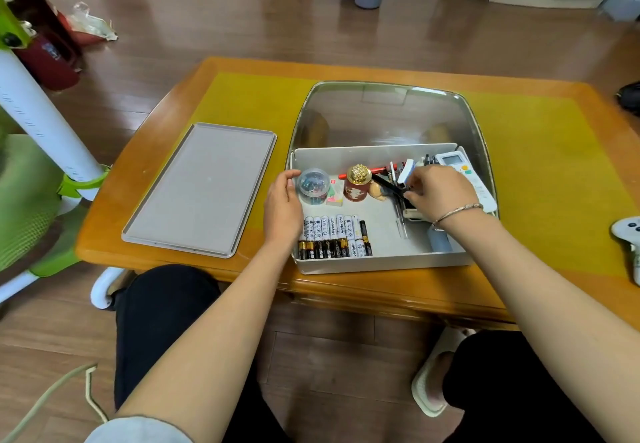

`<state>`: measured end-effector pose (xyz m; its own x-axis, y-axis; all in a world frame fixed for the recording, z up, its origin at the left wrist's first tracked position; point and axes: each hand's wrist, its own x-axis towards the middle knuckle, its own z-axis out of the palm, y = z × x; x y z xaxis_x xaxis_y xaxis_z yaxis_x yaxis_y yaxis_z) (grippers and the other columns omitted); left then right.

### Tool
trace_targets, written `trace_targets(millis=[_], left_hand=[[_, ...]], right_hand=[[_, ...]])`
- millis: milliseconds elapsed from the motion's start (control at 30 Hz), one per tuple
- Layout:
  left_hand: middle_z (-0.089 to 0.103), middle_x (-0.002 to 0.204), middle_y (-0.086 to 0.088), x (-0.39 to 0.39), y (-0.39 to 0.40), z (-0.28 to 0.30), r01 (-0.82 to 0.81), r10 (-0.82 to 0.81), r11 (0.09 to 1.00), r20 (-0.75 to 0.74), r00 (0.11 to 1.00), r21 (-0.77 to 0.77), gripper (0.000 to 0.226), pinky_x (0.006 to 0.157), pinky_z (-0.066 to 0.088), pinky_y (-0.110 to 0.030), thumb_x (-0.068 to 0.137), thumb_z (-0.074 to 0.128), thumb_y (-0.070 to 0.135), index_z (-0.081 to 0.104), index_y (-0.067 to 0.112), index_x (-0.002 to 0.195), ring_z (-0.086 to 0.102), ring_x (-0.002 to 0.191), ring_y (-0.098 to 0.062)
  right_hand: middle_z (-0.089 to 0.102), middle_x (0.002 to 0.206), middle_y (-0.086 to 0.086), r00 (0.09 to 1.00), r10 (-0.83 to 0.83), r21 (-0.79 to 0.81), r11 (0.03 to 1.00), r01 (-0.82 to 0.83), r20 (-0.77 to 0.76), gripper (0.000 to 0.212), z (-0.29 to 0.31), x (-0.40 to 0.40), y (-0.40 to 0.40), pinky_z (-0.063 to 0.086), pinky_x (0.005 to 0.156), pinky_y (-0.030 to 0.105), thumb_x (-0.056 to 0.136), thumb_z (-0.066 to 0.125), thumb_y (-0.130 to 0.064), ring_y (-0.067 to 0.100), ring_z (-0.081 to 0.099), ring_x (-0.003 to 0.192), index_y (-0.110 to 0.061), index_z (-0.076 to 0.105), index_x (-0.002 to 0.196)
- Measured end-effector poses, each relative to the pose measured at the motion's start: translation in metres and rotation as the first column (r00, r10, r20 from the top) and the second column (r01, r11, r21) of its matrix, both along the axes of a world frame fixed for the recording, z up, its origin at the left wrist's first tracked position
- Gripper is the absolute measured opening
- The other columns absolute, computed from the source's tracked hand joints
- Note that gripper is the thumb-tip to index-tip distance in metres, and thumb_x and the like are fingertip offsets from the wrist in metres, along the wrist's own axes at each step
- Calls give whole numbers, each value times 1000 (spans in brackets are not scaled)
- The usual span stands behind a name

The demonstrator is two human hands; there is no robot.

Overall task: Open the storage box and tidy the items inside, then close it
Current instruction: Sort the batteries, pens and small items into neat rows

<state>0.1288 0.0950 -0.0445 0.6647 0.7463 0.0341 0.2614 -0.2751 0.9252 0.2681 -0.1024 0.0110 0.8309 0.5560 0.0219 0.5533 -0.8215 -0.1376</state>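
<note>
The grey storage box [384, 264] stands open on the table, and its flat lid [202, 188] lies to the left of it. Inside are a row of batteries [334, 236], a clear round tub of clips [313, 186], a red jar with a gold cap [357, 183] and a white remote [457, 163]. My left hand [282, 205] rests on the box's left wall beside the tub, fingers loosely bent. My right hand [438, 191] is inside the box at the right and pinches a black pen [386, 184] among several pens and small tools.
A clear domed cover [384, 113] sits behind the box on the yellow mat [249, 103]. A white game controller [628, 234] lies at the table's right edge. A green and white stand [41, 124] is at the left, and my knees are under the table's front edge.
</note>
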Motion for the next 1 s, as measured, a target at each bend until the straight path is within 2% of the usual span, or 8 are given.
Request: trace_targets(millis=[233, 367, 467, 600, 667, 767, 867, 1000], left_hand=[[57, 124, -1, 0, 0, 1, -1, 1, 1000, -5, 1000, 30, 28, 89, 50, -35, 104, 32, 21, 54, 18, 122, 53, 111, -13], [57, 123, -1, 1, 1, -2, 3, -3, 999, -1, 1000, 50, 28, 90, 50, -34, 104, 33, 20, 54, 18, 122, 52, 111, -12], [56, 124, -3, 1, 1, -2, 1, 2, 994, -22, 1000, 113, 28, 89, 48, -30, 104, 33, 20, 54, 17, 122, 52, 111, -12], [47, 132, -6, 1, 0, 1, 5, 17, 973, -94, 995, 229, 29, 94, 39, -26, 101, 38, 16, 51, 14, 126, 44, 121, -19], [42, 139, -8, 1, -2, 4, 71, 29, 890, -211, 977, 451, 36, 103, 35, -36, 96, 49, 12, 48, 15, 132, 36, 129, -24], [44, 141, -8, 9, -4, 8, 283, -7, 611, -352, 936, 739, 48, 106, 27, -43, 86, 62, 11, 47, 17, 132, 32, 133, -29], [55, 130, -5, 27, -1, 10, 413, -62, 493, -442, 895, 766, 42, 101, 23, -41, 86, 62, 19, 51, 19, 127, 36, 128, -29], [57, 124, -1, 54, 8, 12, 580, -76, 388, -603, 794, 716, 52, 99, 25, -41, 79, 67, 48, 54, 24, 123, 41, 119, -25]], right_hand=[[67, 96, 9, 993, 7, -233, 972, 20, 114, 30, -6, 7, 11, 45, 78, 34, 80, 69, -38, 30, 59, 96, -16, 68, 99], [66, 97, 10, 992, 12, -291, 956, 25, 126, 34, -11, 7, 14, 43, 79, 33, 80, 68, -40, 30, 59, 97, -13, 66, 101], [65, 98, 14, 995, 6, -267, 963, 22, 100, 33, -12, 6, 17, 45, 75, 33, 82, 67, -36, 32, 60, 94, -8, 64, 100], [63, 93, 18, 999, -42, -80, 996, 43, 10, 26, -10, 7, 16, 43, 67, 32, 86, 63, -29, 35, 60, 87, -5, 70, 94], [62, 91, 19, 999, -48, -13, 999, 48, 16, 25, -6, 7, 13, 42, 66, 33, 86, 63, -29, 37, 59, 86, -5, 70, 91], [63, 85, 20, 998, -59, 86, 995, 56, 33, 25, 5, 4, 7, 39, 65, 32, 85, 65, -30, 38, 58, 85, -6, 67, 82], [65, 78, 15, 998, -66, 146, 987, 69, -22, 24, 16, -2, -4, 38, 63, 30, 81, 70, -33, 34, 59, 80, -12, 63, 73], [63, 71, 5, 975, 5, 100, 995, 18, -223, 19, 26, -16, -25, 40, 65, 25, 73, 79, -28, 22, 58, 73, -19, 64, 68]])
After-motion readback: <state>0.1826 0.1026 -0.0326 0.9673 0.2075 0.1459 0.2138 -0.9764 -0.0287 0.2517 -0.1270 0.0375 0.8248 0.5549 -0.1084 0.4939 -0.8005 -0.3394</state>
